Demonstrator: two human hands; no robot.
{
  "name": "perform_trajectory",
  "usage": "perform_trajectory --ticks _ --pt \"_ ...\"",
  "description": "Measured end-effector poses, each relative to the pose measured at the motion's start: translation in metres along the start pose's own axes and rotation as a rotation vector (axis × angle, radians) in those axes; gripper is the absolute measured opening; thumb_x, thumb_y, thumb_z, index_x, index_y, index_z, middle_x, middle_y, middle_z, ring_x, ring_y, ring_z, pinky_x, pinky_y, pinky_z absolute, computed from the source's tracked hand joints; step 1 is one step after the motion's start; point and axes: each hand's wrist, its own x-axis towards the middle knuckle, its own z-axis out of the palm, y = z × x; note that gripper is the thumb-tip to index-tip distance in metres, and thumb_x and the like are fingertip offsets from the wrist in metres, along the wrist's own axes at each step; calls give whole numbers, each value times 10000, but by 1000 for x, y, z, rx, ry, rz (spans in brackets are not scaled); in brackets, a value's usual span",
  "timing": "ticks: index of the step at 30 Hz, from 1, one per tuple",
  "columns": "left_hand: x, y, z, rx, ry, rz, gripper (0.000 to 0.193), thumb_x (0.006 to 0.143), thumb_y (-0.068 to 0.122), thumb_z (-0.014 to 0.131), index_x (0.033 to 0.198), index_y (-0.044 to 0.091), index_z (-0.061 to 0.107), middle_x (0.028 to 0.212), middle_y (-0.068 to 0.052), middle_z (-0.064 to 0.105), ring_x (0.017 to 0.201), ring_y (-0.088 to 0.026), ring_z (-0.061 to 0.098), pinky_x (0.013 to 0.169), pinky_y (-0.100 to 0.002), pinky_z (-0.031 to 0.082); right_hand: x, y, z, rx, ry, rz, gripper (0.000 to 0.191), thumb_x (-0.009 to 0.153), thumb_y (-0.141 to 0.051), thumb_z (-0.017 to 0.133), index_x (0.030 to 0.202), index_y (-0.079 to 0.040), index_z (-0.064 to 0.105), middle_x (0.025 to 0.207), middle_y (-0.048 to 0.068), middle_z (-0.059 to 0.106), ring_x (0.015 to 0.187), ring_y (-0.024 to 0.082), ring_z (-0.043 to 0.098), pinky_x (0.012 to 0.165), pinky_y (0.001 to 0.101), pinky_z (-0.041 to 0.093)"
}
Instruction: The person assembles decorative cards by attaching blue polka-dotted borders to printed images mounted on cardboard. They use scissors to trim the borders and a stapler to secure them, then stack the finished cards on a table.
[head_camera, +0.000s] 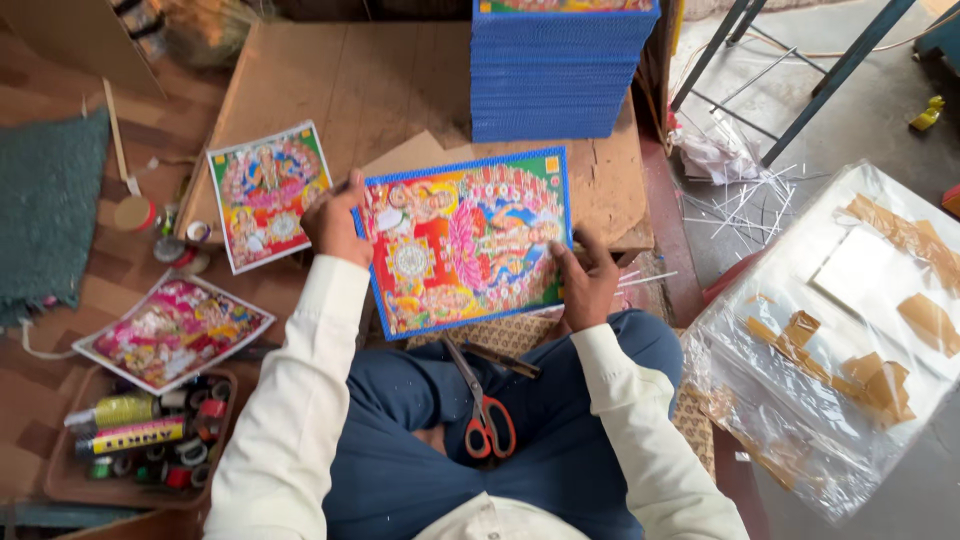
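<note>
The glossy, brightly printed blue-bordered picture board (465, 240) lies over a matt, rough brown wooden counter (340, 80); the red-handled metal scissors (482, 405) rest on smooth blue cloth trousers (400, 440).

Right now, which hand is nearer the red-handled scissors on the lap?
The right hand. It holds the right edge of the blue-bordered colourful picture, just above and right of the red-handled scissors. The left hand holds the picture's upper-left edge, farther away.

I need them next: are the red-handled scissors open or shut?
Open: the scissors lie on the lap, blades parted in a narrow V.
</note>
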Motion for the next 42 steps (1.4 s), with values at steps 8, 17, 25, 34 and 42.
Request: perform_trajectory --ticks 8,17,25,34,42 --pt "0 -15 14 -88 -68 84 250 823 50 827 1019 -93 765 949 -118 777 836 -160 697 823 -300 561 22 31 -31 209 -174 218 254 974 -120 731 1104 98 718 960 92 736 812 125 647 748 276 519" --pt "3 -20 10 -9 -78 78 246 833 65 829 1011 -92 766 932 -96 780 819 -138 688 804 -278 552 14 27 -40 372 -203 355 260 952 -132 694 1107 77 711 1002 128 754 847 174 698 796 313 571" --pt "-62 46 47 -7 -418 395 163 896 60 820 984 -54 742 897 -55 741 783 -105 635 754 -254 526 15 -12 -31 -244 107 137 607 971 -517 593 1172 33 755 986 107 739 821 165 670 601 296 456" --pt "-166 126 68 475 -1072 1246 214 900 191 822 1052 99 704 1052 -29 757 1044 -200 733 1081 -439 472 58 -57 -72 628 -134 846 214 1007 -235 706 976 -26 671 870 71 721 777 197 702 665 244 591" --pt "-111 78 83 127 -502 718 533 890 120 761 1356 -4 535 1404 -224 568 1290 -321 577 1126 -412 456 145 -77 -46 607 -231 552 207 972 -62 602 1145 46 633 1002 114 737 797 178 704 696 247 594"
